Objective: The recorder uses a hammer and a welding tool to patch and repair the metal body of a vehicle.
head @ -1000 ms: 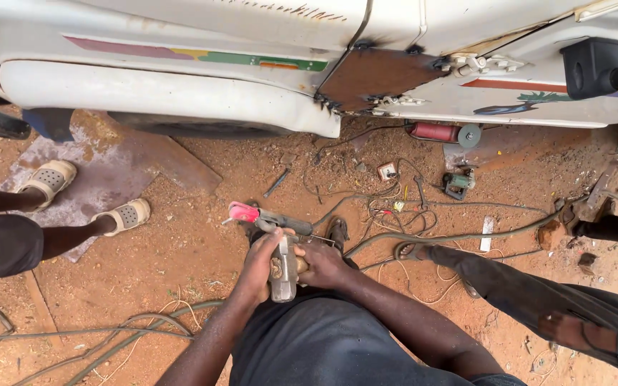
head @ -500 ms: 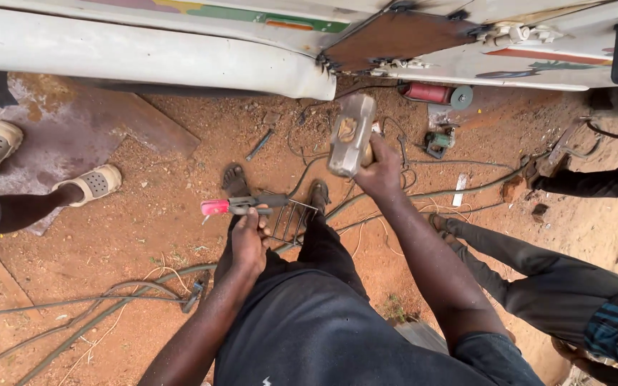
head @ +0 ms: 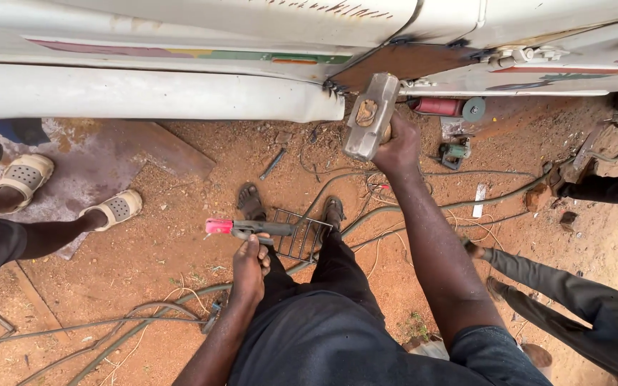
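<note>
Hammer (head: 370, 118) sits in your right hand (head: 397, 146), fingers wrapped tight around the handle just under the heavy grey head, raised close to the rusty brown plate (head: 402, 62) that meets the lower edge of the white vehicle body (head: 180, 93). Your left hand (head: 249, 268) is closed around the grey tool with the pink tip (head: 250, 228), held level over the red dirt ground (head: 144, 264), just beside the small wire grid (head: 298, 237) that lies between your sandalled feet.

To strike well, judging from this posture, slide your right hand further down the handle if you want more swing; choked up as it is, you get control but little force. Keep the face of the head square to the plate's edge so it does not glance off toward the panel seam. Hold the left-hand tool away from the swing path. Cables (head: 423, 207) lie looped across the ground near your feet, and another person's legs (head: 73, 229) stand near on the left side, so keep the blow short and watch your footing.
</note>
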